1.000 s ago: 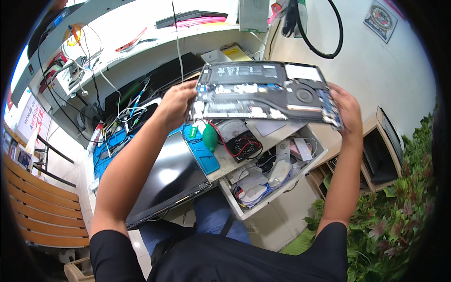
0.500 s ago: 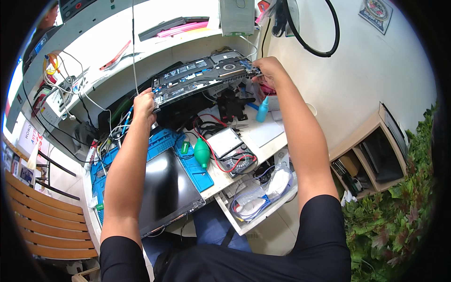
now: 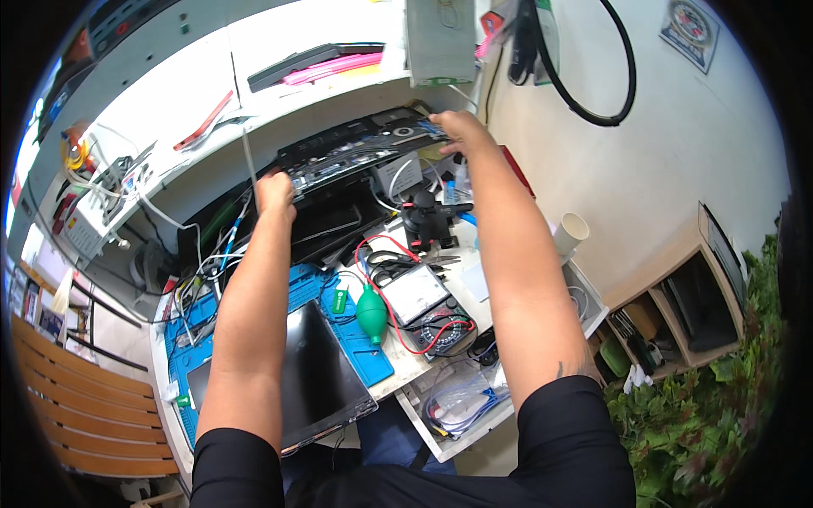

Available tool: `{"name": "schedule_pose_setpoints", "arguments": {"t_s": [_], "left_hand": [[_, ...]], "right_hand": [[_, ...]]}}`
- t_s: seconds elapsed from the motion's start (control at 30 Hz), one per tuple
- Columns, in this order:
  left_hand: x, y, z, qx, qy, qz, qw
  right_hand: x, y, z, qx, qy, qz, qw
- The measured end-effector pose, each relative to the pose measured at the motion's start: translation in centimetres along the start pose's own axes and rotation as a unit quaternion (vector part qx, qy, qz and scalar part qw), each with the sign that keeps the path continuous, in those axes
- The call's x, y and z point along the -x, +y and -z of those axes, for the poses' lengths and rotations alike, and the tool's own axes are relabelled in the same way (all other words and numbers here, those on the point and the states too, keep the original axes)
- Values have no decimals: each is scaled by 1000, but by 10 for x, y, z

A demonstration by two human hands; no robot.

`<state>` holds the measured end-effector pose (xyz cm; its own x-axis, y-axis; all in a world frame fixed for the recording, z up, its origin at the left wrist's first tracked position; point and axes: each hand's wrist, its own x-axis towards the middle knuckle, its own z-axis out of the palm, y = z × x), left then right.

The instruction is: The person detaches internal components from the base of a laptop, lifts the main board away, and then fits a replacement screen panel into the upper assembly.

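Both my arms reach to the back of the bench, holding an opened laptop base (image 3: 360, 144) with its circuit boards and fan exposed. My left hand (image 3: 276, 193) is closed on its near left corner. At the right end, my right hand (image 3: 461, 134) grips the other edge. The base is tilted and held above dark laptop parts (image 3: 330, 220) under the shelf. A black clamp-like holder (image 3: 428, 216) stands below its right end. Nearer me, a dark screen panel (image 3: 318, 372) lies on a blue work mat (image 3: 368, 362).
A green air blower (image 3: 371, 313), a multimeter (image 3: 445, 326) with red leads and black scissors (image 3: 394, 264) crowd the bench middle. An open drawer (image 3: 423, 415) juts out at the front, holding bagged cables. A white shelf (image 3: 322, 100) overhangs the back; loose cables (image 3: 190, 224) hang at left.
My hands have carried the laptop base farther back, toward the shelf wall, and its tilt has changed. The view has shifted, showing more of the holder and the scissors.
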<state>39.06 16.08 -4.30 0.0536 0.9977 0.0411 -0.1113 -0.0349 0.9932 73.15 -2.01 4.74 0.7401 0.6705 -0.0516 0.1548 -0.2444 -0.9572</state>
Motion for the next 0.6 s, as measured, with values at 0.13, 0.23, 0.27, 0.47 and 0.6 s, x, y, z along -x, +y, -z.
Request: {"name": "schedule_pose_setpoints", "arguments": {"t_s": [0.13, 0.23, 0.27, 0.47, 0.6], "left_hand": [[-37, 21, 35, -15, 15, -68, 997], [-28, 18, 27, 6, -142, -101, 985], [-18, 17, 20, -9, -186, -103, 977], [4, 33, 25, -377, -163, -223, 884], [27, 53, 35, -518, -72, -194, 830]], "right_hand": [[6, -29, -31, -19, -124, 61, 990], [8, -31, -43, 89, -49, 90, 991], [17, -29, -41, 169, 15, 113, 979], [119, -89, 5, 382, -28, 225, 896], [264, -89, 69, 347, 3, 304, 887]]}}
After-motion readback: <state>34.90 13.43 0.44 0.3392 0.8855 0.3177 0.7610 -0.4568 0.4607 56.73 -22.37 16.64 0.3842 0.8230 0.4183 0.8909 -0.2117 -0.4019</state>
